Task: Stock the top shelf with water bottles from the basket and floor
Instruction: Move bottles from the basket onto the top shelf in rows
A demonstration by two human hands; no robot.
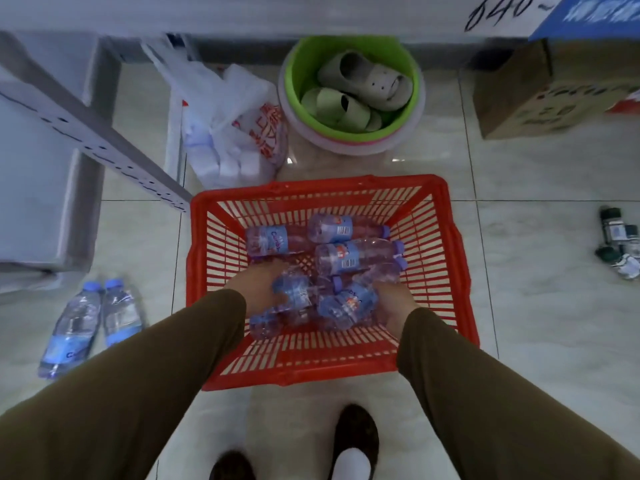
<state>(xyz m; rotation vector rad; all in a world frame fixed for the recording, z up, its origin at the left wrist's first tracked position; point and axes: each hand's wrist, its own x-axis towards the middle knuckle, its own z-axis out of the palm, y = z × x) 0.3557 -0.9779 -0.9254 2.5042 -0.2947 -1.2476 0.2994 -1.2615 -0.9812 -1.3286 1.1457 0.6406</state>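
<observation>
A red plastic basket stands on the tiled floor in front of me, holding several clear water bottles with blue labels and purple caps. Both my arms in brown sleeves reach down into it. My left hand wraps around a water bottle near the basket's middle. My right hand grips another water bottle beside it. Two more water bottles lie on the floor at the left, next to the shelf unit.
A green basin with slippers stands behind the basket, with a white plastic bag to its left. A cardboard box sits at the far right. Small dark bottles lie on the floor at the right. My feet are below the basket.
</observation>
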